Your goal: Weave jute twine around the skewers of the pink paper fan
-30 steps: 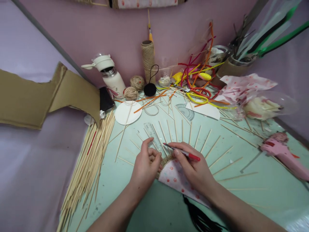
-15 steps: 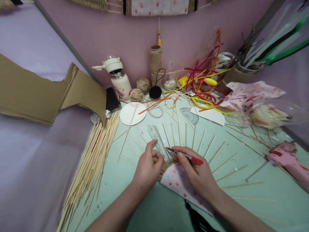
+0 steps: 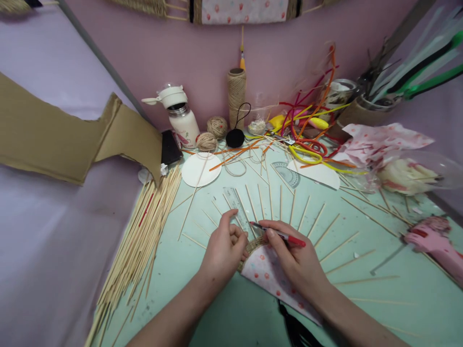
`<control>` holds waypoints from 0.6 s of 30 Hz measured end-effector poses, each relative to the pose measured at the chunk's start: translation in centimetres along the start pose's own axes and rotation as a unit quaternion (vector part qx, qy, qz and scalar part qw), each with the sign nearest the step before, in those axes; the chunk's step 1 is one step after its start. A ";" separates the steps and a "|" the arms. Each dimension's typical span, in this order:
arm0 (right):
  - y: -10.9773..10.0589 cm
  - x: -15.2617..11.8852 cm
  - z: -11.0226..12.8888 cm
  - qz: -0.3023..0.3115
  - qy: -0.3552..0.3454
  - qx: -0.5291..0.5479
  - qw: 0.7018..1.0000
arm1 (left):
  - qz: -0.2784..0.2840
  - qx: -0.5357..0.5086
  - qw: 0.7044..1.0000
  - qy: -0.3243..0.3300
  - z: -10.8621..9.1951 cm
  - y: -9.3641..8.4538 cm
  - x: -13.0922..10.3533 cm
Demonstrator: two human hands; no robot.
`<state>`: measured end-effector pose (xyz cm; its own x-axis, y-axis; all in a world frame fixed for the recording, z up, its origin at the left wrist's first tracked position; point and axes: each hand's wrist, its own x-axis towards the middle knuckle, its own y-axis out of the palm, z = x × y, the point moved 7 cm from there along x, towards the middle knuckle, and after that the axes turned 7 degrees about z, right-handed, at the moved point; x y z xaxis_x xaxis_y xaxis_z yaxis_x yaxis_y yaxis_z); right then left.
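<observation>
A half-round piece of pink-spotted white fabric [image 3: 265,267], edged with a twine band [image 3: 255,246], lies at the front of the table, with thin wooden sticks [image 3: 316,219] fanning out from it. My left hand [image 3: 224,248] is closed over the lower end of a clear ruler [image 3: 233,205], its forefinger pressing the ruler's edge along a stick. In my right hand [image 3: 294,248] is a red pen [image 3: 296,240], gripped between thumb and fingers. The pen's tip points left, close to the ruler and a stick. A black tassel [image 3: 298,330] hangs below the fabric.
To the left lies a big bundle of sticks [image 3: 144,246] beside a cardboard piece [image 3: 47,130]. Behind are a white bottle [image 3: 184,127], twine balls [image 3: 217,127], a white disc [image 3: 197,174], a protractor [image 3: 286,174] and yellow scissors [image 3: 307,156]. A pink glue gun [image 3: 430,243] rests at right.
The whole view has shifted slightly to the right in the picture. Both hands, the ruler and the pen keep practically the same places relative to the sticks.
</observation>
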<state>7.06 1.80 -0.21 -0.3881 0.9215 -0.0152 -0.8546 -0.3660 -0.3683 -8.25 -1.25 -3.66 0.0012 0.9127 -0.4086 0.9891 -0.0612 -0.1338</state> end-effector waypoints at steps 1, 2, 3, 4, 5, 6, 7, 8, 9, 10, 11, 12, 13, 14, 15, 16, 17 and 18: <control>0.0 0.0 0.1 -0.001 -0.002 -0.001 1.000 | 0.000 0.000 1.000 0.000 0.0 0.0 0.0; 0.0 0.0 0.1 -0.002 -0.005 -0.002 1.000 | 0.000 0.000 1.000 -0.002 0.0 0.0 0.0; 0.0 0.0 0.2 -0.004 -0.007 -0.003 1.000 | 0.000 0.000 1.000 -0.003 0.0 0.0 0.0; 0.0 0.0 0.2 -0.005 -0.008 -0.004 1.000 | 0.000 0.000 1.000 -0.004 0.0 0.0 0.1; 0.0 0.0 0.2 -0.005 -0.007 -0.004 1.000 | 0.000 0.001 1.000 -0.004 0.0 0.0 0.1; 0.0 0.1 0.2 -0.005 -0.006 -0.005 1.000 | 0.000 0.001 1.000 -0.004 0.0 0.0 0.1; 0.0 0.1 0.2 -0.006 -0.004 -0.005 1.000 | 0.000 0.001 1.000 -0.003 0.0 0.0 0.1; 0.0 0.1 0.2 -0.005 -0.002 -0.004 1.000 | 0.001 0.002 1.000 -0.002 -0.1 0.0 0.1; 0.0 0.1 0.1 -0.005 0.000 -0.004 1.000 | 0.001 0.002 1.000 -0.002 -0.1 0.0 0.1; 0.0 0.1 0.1 -0.004 0.002 -0.003 1.000 | 0.001 0.003 1.000 -0.002 -0.1 0.0 0.1; 0.0 0.1 0.0 -0.004 0.005 -0.002 1.000 | 0.001 0.004 1.000 -0.002 -0.1 0.0 0.1; 0.0 0.1 0.0 -0.003 0.007 -0.001 1.000 | 0.001 0.005 1.000 -0.002 -0.1 0.0 0.0; 0.0 0.1 -0.1 -0.002 0.009 -0.001 1.000 | 0.000 0.005 1.000 -0.002 -0.1 0.0 0.0; 0.0 0.1 -0.2 -0.001 0.011 -0.002 1.000 | 0.000 0.004 1.000 -0.002 -0.1 0.0 0.0; 0.0 0.0 -0.2 -0.001 0.011 -0.004 1.000 | -0.001 0.004 1.000 -0.003 -0.1 0.0 0.0; 0.0 0.0 -0.2 -0.001 0.011 -0.005 1.000 | -0.001 0.003 1.000 -0.004 -0.1 0.0 0.0; 0.0 0.0 -0.3 -0.002 0.011 -0.005 1.000 | -0.002 0.003 1.000 -0.005 -0.1 0.0 0.0; 0.0 0.0 -0.3 -0.004 0.011 -0.005 1.000 | -0.002 0.001 1.000 -0.006 0.0 -0.1 0.0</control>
<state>7.21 1.83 -0.48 -0.3733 0.9271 -0.0327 -0.8545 -0.3574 -0.3769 -8.31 -1.21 -3.64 -0.0046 0.9081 -0.4187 0.9887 -0.0585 -0.1379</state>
